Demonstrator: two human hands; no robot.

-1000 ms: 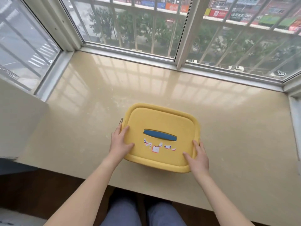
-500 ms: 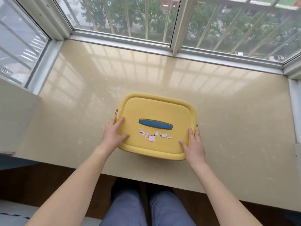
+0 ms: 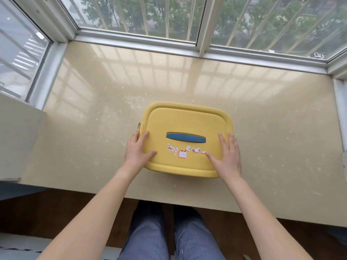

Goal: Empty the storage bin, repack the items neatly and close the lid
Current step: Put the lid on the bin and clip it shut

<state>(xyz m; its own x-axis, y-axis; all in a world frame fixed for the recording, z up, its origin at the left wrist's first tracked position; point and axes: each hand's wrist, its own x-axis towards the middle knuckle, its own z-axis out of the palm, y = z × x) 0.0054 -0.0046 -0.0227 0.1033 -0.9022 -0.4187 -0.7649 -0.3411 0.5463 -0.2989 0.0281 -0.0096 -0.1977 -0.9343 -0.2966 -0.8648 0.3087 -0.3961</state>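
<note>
A yellow storage bin [image 3: 187,121] sits on the beige sill, its lid closed. The lid carries a blue handle [image 3: 185,138] and torn sticker scraps [image 3: 182,153]. My left hand [image 3: 138,152] rests on the lid's left edge, fingers over the rim and thumb on top. My right hand [image 3: 228,157] lies flat on the lid's right side, fingers spread. A grey latch [image 3: 139,125] shows at the bin's left side. The bin's contents are hidden.
The wide beige window sill [image 3: 93,128] stretches left, right and behind the bin. Barred windows [image 3: 169,19] enclose the back and left. A pale wall block [image 3: 16,139] stands at the left. The sill's front edge is near my legs [image 3: 169,237].
My right hand slid from the bin's front right corner up onto the lid top. My left hand shifted slightly along the left edge. The camera tilted down.
</note>
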